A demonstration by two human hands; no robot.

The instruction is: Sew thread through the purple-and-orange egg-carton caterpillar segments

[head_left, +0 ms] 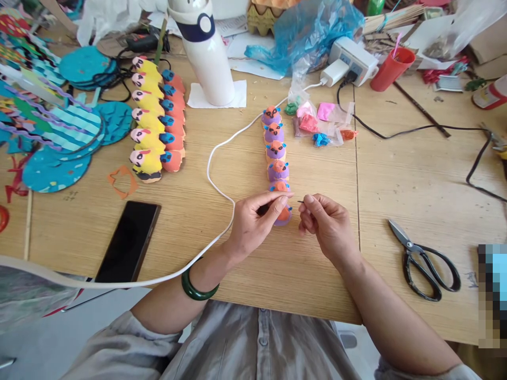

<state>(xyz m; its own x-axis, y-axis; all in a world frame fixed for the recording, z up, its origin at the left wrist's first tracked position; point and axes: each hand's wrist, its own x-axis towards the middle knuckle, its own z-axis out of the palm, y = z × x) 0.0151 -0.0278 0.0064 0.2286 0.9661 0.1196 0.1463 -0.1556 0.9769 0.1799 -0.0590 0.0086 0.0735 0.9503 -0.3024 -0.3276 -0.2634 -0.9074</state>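
Observation:
A row of small purple-and-orange clay animal figures with blue ears runs toward me down the table. The farther ones have black face markings. My left hand is over the near end of the row, thumb and fingers drawn together around a dark lump that is mostly hidden. It partly covers the two nearest figures. Just to the right, my right hand pinches a tiny black sliver between thumb and forefinger, its tip pointing at the left hand.
A white cable curves left of the figures. Yellow and orange figures, a phone and a white bottle stand or lie leftward. Clay packets and a power strip are behind; scissors lie at right.

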